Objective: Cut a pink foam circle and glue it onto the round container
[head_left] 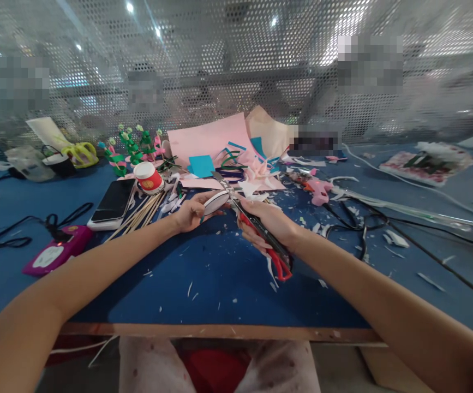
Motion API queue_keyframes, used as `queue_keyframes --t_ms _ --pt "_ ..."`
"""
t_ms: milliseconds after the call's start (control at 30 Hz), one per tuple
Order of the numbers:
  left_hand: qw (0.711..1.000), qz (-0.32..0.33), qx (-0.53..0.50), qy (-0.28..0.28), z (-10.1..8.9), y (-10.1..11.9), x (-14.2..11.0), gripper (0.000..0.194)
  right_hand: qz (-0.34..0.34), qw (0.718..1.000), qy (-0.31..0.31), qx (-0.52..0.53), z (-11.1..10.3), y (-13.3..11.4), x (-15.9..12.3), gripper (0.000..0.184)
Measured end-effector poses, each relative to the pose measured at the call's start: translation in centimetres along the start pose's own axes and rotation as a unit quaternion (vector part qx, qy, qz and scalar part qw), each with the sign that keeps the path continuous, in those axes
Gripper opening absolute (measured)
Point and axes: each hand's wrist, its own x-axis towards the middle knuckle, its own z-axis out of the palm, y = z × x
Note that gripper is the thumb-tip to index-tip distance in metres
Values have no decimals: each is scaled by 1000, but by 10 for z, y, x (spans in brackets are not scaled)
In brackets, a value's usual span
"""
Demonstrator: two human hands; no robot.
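Note:
My left hand [193, 212] is closed, with its fingers and thumb around a white oval disc [216, 203] that has a dark rim and is tilted on edge. My right hand [271, 221] is wrapped round a utility knife [264, 232] with a long black handle. Its metal blade points up and left, just above the disc; whether they touch I cannot tell. A red looped handle [281, 266], like that of scissors, shows beneath the black one in the same grip. White scraps [252, 188] lie just beyond the hands.
Left of the hands are wooden sticks [140, 215], a red-and-white paper cup [149, 178], a phone [114, 201] and a purple power strip [58, 251]. Pink sheets [209, 136] stand behind. A pink glue gun [318, 191] and black cables [361, 224] lie right.

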Motion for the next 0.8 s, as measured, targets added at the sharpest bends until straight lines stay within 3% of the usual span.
queue_keyframes --t_ms 533,800 --pt "998 5 19 -64 0 -1 1 76 -1 998 -48 29 -1 4 0 49" --pt "997 12 48 -57 4 1 -2 75 19 994 -103 20 -5 2 1 55"
